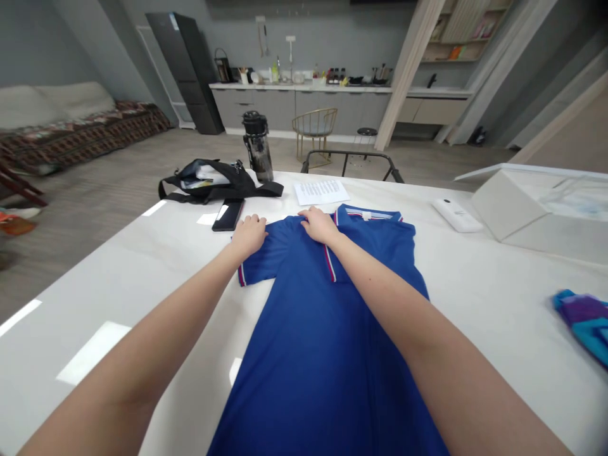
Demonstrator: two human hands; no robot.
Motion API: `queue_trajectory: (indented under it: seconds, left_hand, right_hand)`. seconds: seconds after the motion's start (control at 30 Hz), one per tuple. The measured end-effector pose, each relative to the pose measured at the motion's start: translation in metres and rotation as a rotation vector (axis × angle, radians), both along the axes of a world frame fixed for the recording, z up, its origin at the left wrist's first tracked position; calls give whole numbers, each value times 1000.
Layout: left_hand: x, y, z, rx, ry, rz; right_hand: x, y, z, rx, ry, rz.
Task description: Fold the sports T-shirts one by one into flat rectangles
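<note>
A blue polo shirt [316,342] is spread on the white table in front of me, its collar at the far end. Red and white stripes trim its collar and sleeve edges. My left hand [250,235] has its fingers curled on the upper edge of the left sleeve. On the shoulder between that sleeve and the collar, my right hand [319,224] pinches the cloth. The other sleeve lies folded inward across the chest, its striped edge showing beside my right wrist. My right forearm crosses over the shirt and covers part of it.
Beyond the shirt on the white table [185,266] are a phone [228,214], a black bag [213,180], a dark bottle [259,149] and a printed sheet [322,191]. Rightward lie a white device [456,215], an open white box [546,206] and a blue-purple cloth [584,322].
</note>
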State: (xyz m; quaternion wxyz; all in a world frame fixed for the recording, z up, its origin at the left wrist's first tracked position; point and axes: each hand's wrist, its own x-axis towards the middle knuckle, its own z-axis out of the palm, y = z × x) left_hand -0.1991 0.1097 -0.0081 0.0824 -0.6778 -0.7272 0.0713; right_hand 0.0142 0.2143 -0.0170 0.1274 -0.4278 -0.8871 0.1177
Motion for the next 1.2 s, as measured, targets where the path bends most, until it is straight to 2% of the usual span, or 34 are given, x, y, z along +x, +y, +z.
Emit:
queue_trajectory:
  seconds: [0.07, 0.17, 0.3, 0.4, 0.5, 0.57, 0.63, 0.73, 0.8, 0.83, 0.9, 0.97, 1.03, 1.1, 1.13, 1.2]
  left_hand:
    - [-10, -5, 4, -24, 20, 26]
    - [-21, -10, 10, -76, -11, 83]
    - [-31, -15, 14, -92, -63, 132]
    - [-37, -19, 18, -66, -78, 96]
    - [-39, -23, 36, -35, -242, 73]
    - [-32, -25, 59, -18, -507, 59]
    - [-11, -25, 88, 15, -854, 9]
    - [51, -18, 129, 45, -1356, -65]
    - [105, -8, 144, 0, -1579, -105]
    - [132, -2, 146, -56, -1648, -128]
    - [178, 11, 139, -220, -1700, -167]
    - [207, 23, 119, -333, -1600, -175]
    - [218, 36, 91, -283, -1304, -181]
    - [215, 47, 63, -143, -836, -258]
    - [210, 52, 50, -93, -627, -313]
    - [201, 60, 30, -74, -360, -380]
  right_hand:
    - [-22, 0, -1, -11, -54, -32]
    - [-40, 4, -4, -25, -102, -54]
    - [-48, 9, -8, -17, -111, -33]
    - [-49, 6, -7, 6, -100, -32]
    - [-44, 2, 1, 52, -41, -25]
    - [-35, 2, 11, 73, 41, -31]
    - [-19, 5, 25, 58, 144, -47]
    - [20, 12, 46, 13, 319, -83]
    - [59, 15, 56, -43, 437, -133]
    - [82, 15, 59, -104, 489, -173]
    - [131, 9, 59, -246, 560, -265]
    - [176, -3, 52, -402, 569, -342]
    - [210, -19, 41, -529, 534, -378]
    - [229, -36, 28, -575, 476, -382]
    - [233, -44, 22, -541, 425, -383]
    - [233, -58, 12, -397, 282, -399]
